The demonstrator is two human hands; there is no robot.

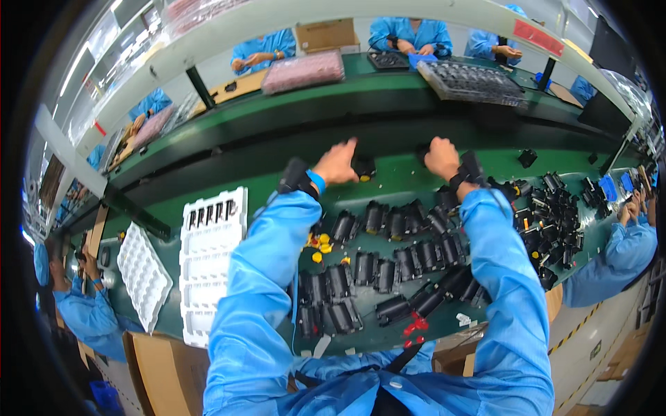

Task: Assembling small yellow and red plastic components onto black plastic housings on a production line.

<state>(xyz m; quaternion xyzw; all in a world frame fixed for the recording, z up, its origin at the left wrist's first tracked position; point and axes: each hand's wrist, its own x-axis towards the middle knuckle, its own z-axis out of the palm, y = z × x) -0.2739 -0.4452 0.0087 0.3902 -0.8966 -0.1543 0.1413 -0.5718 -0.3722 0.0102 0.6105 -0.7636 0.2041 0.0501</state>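
My left hand (338, 163) is over the far part of the green bench, fingers stretched out and apart. Just right of its fingertips lies a small black plastic part (365, 168) with a yellow spot; I cannot tell whether they touch. My right hand (442, 159) is curled closed, with a dark part (421, 152) showing at its left side, partly hidden by the fingers. Below both hands, several black curved plastic housings (365, 268) lie in rough rows between my forearms. Small yellow pieces (323, 243) and red pieces (417, 323) lie among them.
White trays (208, 267) stand left of my left arm, one holding black parts. A heap of black parts (551, 215) spreads right of my right arm. Beyond a dark green ledge, co-workers sit by a pink-filled tray (304, 71) and a black-filled tray (472, 82). Others work at both sides.
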